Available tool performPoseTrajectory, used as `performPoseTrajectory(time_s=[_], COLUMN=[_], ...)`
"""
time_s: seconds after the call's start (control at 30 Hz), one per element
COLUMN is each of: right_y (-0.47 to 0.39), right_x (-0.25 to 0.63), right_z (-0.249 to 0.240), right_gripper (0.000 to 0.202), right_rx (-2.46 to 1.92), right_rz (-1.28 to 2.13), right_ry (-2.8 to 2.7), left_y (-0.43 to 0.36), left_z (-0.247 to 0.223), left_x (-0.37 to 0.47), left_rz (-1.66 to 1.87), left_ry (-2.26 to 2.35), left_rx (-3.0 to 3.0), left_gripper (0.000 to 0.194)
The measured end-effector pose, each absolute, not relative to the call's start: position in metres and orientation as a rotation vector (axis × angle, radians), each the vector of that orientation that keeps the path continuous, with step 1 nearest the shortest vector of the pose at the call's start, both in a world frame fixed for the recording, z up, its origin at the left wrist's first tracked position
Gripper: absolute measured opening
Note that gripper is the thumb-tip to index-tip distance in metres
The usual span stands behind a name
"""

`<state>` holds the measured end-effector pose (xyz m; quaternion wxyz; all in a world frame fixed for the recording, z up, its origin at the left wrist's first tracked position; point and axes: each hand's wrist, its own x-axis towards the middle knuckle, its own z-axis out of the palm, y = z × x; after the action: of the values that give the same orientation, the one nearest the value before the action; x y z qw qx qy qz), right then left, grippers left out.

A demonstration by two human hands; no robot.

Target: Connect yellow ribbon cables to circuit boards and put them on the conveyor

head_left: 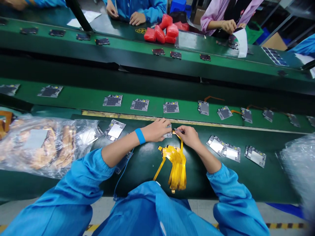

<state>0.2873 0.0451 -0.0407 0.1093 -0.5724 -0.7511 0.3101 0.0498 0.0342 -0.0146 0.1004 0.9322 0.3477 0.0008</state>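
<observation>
In the head view, we see the fingers of the left hand (157,129) gripping a circuit board (168,134) at the table (145,162), seemingly to steady it. The right hand (189,135) pinches a yellow strip (181,144) beside it, likely for control. The yellow bundle (176,167) lies near both hands, presumably for easy reach.

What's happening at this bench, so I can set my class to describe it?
A person handles a board and a yellow ribbon. The left hand is on the board; the right hand is at the ribbon's upper end, beside it. Whether they're joined is too small to tell. More ribbons lie in front, other boards to both sides.
</observation>
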Motion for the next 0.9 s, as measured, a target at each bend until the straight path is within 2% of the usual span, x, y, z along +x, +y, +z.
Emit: performPoseTrajectory(time_s=[0.37, 0.9], right_y=[0.047, 0.055], right_x=[0.287, 0.276], right_z=[-0.035, -0.024], right_gripper=[0.017, 0.015], right_rx=[-1.713, -1.777], right_rz=[0.999, 0.971], right_ry=[-2.206, -2.359], left_y=[0.028, 0.024], left_z=[-0.021, -0.023], left_x=[0.046, 0.047], left_rz=[0.074, 0.089], left_ry=[1.060, 1.026], left_rx=[2.752, 2.793], left_gripper=[0.026, 0.038])
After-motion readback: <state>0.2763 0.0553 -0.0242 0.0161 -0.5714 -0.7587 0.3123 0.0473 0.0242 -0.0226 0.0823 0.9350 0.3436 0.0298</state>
